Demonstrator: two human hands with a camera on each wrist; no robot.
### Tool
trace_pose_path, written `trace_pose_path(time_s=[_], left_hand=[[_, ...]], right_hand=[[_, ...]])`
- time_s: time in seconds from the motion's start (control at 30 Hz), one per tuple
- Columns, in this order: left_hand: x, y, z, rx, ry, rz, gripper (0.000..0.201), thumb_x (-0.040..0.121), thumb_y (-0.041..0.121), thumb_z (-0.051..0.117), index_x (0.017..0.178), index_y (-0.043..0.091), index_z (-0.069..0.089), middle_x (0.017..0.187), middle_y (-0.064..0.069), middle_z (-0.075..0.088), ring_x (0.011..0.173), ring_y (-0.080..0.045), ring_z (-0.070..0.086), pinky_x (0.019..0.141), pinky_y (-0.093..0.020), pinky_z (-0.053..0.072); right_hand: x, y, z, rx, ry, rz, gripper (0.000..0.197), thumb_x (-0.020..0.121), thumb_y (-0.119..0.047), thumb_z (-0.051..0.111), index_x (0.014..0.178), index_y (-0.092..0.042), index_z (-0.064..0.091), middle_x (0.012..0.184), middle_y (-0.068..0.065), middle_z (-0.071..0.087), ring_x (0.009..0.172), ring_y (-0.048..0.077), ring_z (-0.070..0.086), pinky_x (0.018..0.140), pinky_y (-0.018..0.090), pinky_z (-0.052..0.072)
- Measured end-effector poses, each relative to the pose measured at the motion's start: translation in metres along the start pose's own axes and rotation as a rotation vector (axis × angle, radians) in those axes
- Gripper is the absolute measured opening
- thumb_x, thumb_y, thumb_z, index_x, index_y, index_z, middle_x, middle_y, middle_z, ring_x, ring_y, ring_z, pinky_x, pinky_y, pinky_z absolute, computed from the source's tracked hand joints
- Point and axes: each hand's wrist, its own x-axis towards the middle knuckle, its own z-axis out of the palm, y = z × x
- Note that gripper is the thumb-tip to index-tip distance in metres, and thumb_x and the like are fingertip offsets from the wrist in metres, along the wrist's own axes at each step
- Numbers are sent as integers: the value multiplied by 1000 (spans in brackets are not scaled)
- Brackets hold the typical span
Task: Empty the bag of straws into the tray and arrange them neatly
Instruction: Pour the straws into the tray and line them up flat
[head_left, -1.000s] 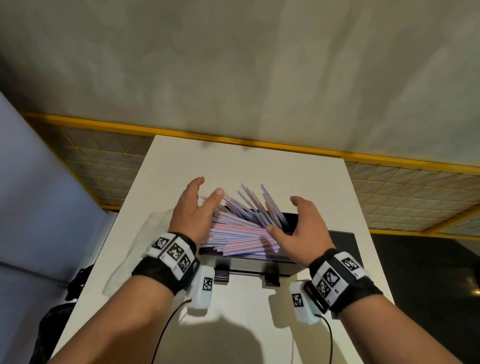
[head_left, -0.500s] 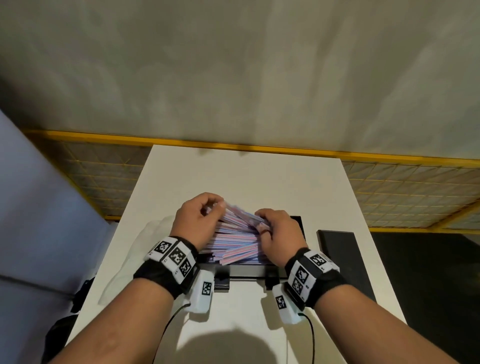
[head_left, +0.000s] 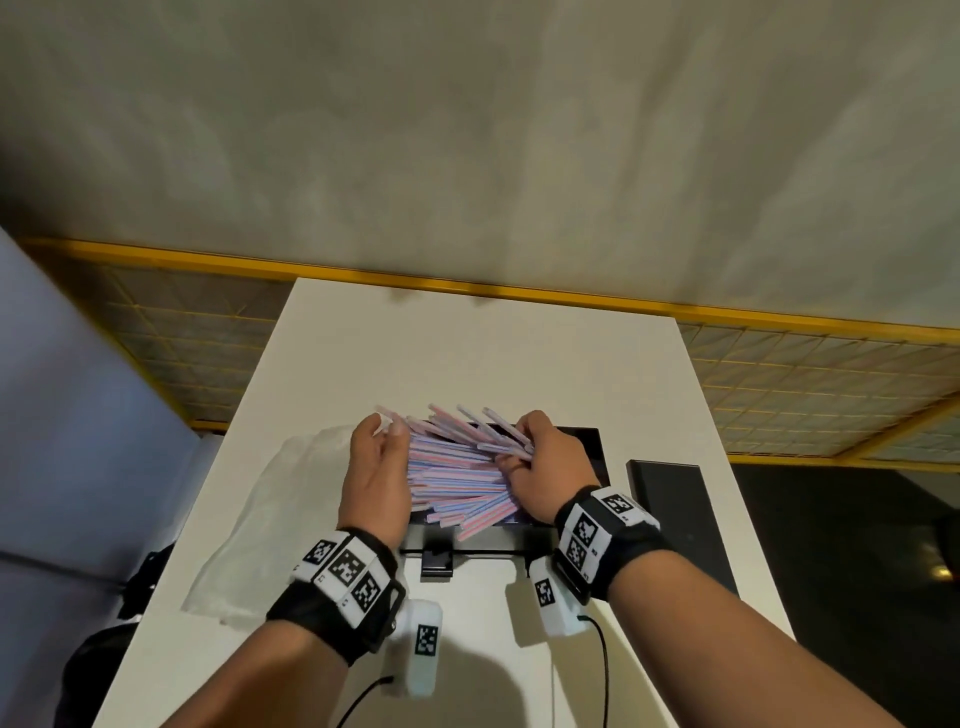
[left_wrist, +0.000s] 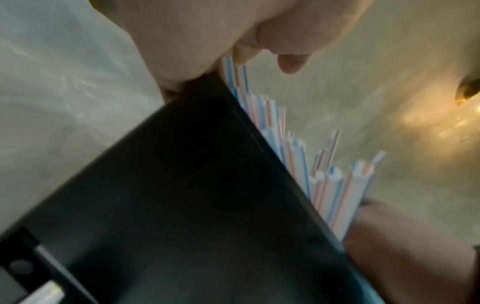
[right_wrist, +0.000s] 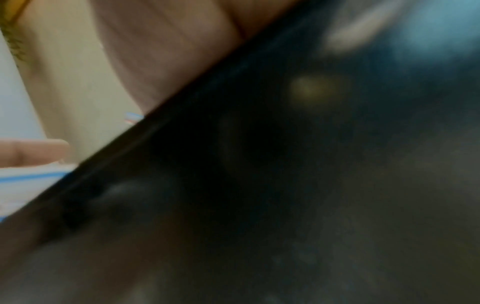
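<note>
Straws (head_left: 457, 473) heaped in black tray (head_left: 582, 441) at table (head_left: 467, 353) centre, far ones fanned up over tray's back rim. Left hand (head_left: 376, 467) at pile's left end, fingers fairly straight and flat against straw ends, thumb up near far tips; pressing, not gripping. Right hand (head_left: 545, 467) at pile's right end, fingers curled round a bunch of the slanted straws. Left wrist view: tray wall (left_wrist: 182, 185) dark across frame, straw ends (left_wrist: 335, 185) poking above rim, fingertips (left_wrist: 291, 61) just past them. Right wrist view mostly blurred dark tray (right_wrist: 285, 164); palm (right_wrist: 168, 51) above rim, striped straw (right_wrist: 31, 179) at left edge.

Empty clear bag (head_left: 270, 519) flat on table left of tray, touching left forearm area. Black lid (head_left: 675, 519) right of tray, near table's right edge. Tray's near side with clips (head_left: 436, 561) close to both wrists. Open table beyond tray to far edge; little room left and right.

Versus half a second ago: hands spread slightly wider apart, left fingers uncurled from fist-like hold to flat, far straws fanned out again. Versus a second ago: right hand closed from open palm onto straws.
</note>
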Motion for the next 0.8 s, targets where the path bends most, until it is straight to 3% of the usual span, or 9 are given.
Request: trace_pose_path(time_s=[0.1, 0.17, 0.3, 0.37, 0.47, 0.53, 0.67, 0.73, 0.8], left_hand=[[2, -2, 7, 50, 29, -21, 58, 101, 52, 45, 148, 19, 36, 126, 0, 54, 119, -23, 55, 105, -36, 40], [3, -2, 10, 89, 42, -35, 54, 103, 48, 44, 148, 19, 37, 120, 2, 53, 115, -25, 55, 99, -34, 40], [-1, 2, 9, 89, 40, -51, 53, 104, 47, 43, 147, 18, 36, 119, 1, 53, 113, -24, 55, 96, -31, 38], [-2, 6, 8, 43, 45, -52, 62, 98, 60, 42, 145, 21, 38, 128, -3, 59, 117, -26, 58, 106, -40, 41], [-2, 9, 5, -74, 81, -54, 78, 79, 71, 39, 137, 19, 46, 130, -10, 63, 118, -29, 60, 108, -51, 43], [0, 13, 3, -172, 103, -70, 77, 77, 72, 42, 131, 18, 52, 127, -11, 64, 115, -28, 63, 105, -51, 46], [7, 0, 1, -347, 125, -187, 90, 56, 95, 57, 116, 28, 60, 122, -9, 68, 115, -30, 65, 104, -57, 47], [7, 2, -2, -357, 121, -197, 80, 62, 91, 57, 113, 29, 60, 123, -10, 67, 117, -32, 63, 105, -59, 45], [2, 13, -6, -318, 117, -154, 57, 81, 78, 51, 112, 30, 57, 124, -6, 65, 118, -27, 62, 107, -55, 44]], right_hand=[[0, -4, 0, -98, -72, -60, 15, 92, -17, 62, 107, -14, 64, 106, 10, 64, 99, 30, 61, 75, 27, 41], [-2, -6, 2, -149, -126, -70, 14, 91, -9, 57, 102, -12, 65, 108, 11, 59, 103, 32, 59, 74, 25, 34], [-10, -18, -8, -86, -88, -121, 34, 84, 0, 50, 113, -12, 63, 96, 12, 68, 95, 35, 62, 71, 31, 43], [-16, -30, -16, -88, -72, -215, 41, 78, 4, 47, 116, -8, 56, 87, 9, 60, 87, 36, 59, 69, 36, 43], [-24, -43, -21, -55, -14, -406, 44, 72, 3, 44, 113, -6, 56, 94, 9, 58, 86, 32, 52, 72, 36, 39], [-25, -40, -14, -132, -28, -476, 46, 70, -5, 45, 115, -10, 57, 102, 11, 60, 93, 33, 52, 78, 41, 42], [-30, -23, 12, -257, -141, -349, 48, 78, -32, 49, 122, -13, 55, 112, 9, 55, 103, 32, 50, 88, 43, 43], [-31, -18, 16, -173, -123, -291, 60, 80, -63, 51, 118, -16, 55, 108, 2, 53, 100, 24, 49, 88, 38, 42], [-28, -12, 13, -116, -93, -252, 78, 69, -82, 52, 113, -18, 55, 104, -2, 53, 95, 19, 49, 85, 34, 43]])
